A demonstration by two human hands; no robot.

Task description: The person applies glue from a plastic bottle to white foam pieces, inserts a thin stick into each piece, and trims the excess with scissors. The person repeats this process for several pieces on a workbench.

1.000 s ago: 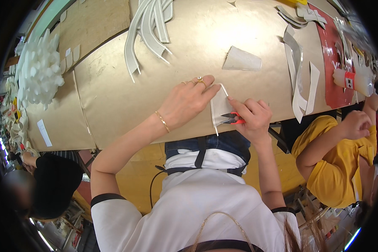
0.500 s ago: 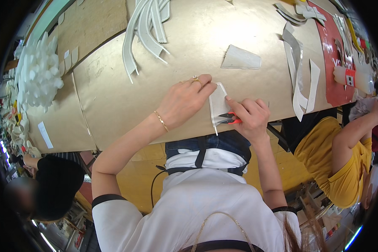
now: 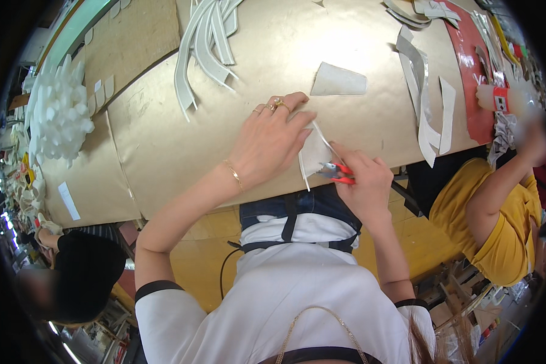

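A small pale, four-sided panel (image 3: pixel 313 154) with white piping along its edges lies at the table's near edge. My left hand (image 3: pixel 272 138) rests over its far end, fingers bent and thumb on the piece, holding it. A pair of snips with red handles (image 3: pixel 344 180) sits in my right hand (image 3: pixel 365 182), tips pointing left over the panel. With its thumb and forefinger that hand also touches the piping on the panel's right side. Another pale panel (image 3: pixel 340 80), without visible piping, lies just beyond my hands.
Piped curved strips (image 3: pixel 203 51) lie at the far middle. Left stands a cluster of translucent white pieces (image 3: pixel 59 112) beside a brown board (image 3: pixel 136 42). Loose strips (image 3: pixel 423 91) lie on the right, near a bottle (image 3: pixel 497 97). A person in yellow (image 3: pixel 491 212) sits right, another person in black (image 3: pixel 88 273) left.
My left hand has slid further over the panel, covering more of its far end. My right hand has moved slightly down and right, the snips turning with it. The view has shifted a little.
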